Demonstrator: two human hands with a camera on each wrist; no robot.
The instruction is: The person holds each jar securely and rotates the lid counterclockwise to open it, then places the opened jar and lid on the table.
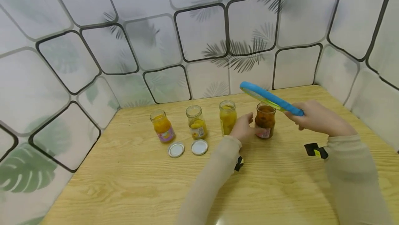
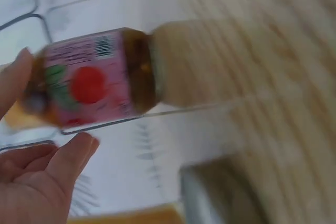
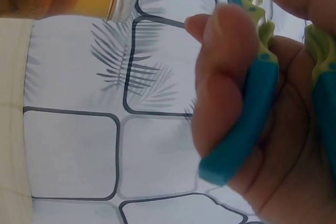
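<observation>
My right hand (image 1: 318, 116) grips a blue jar opener (image 1: 268, 97) with a yellow-green toothed inside, raised above the table at the right. In the right wrist view its two toothed arms stand apart, with fingers curled about them. My left hand (image 1: 244, 128) is beside an uncapped dark amber jar (image 1: 265, 119) whose pink label (image 2: 86, 80) shows a red fruit. In the left wrist view the thumb and fingers spread around the jar's lower end, with a gap visible at the thumb. Just left of this hand stands an uncapped jar of yellow fruit (image 1: 227, 114).
Farther left are an uncapped jar of yellow pieces (image 1: 197, 124) and an uncapped jar of orange fruit (image 1: 162, 126). Two round lids, a right one (image 1: 199, 147) and a left one (image 1: 176, 149), lie before them. Patterned wall sheets (image 1: 205, 34) enclose the wooden table (image 1: 140, 180).
</observation>
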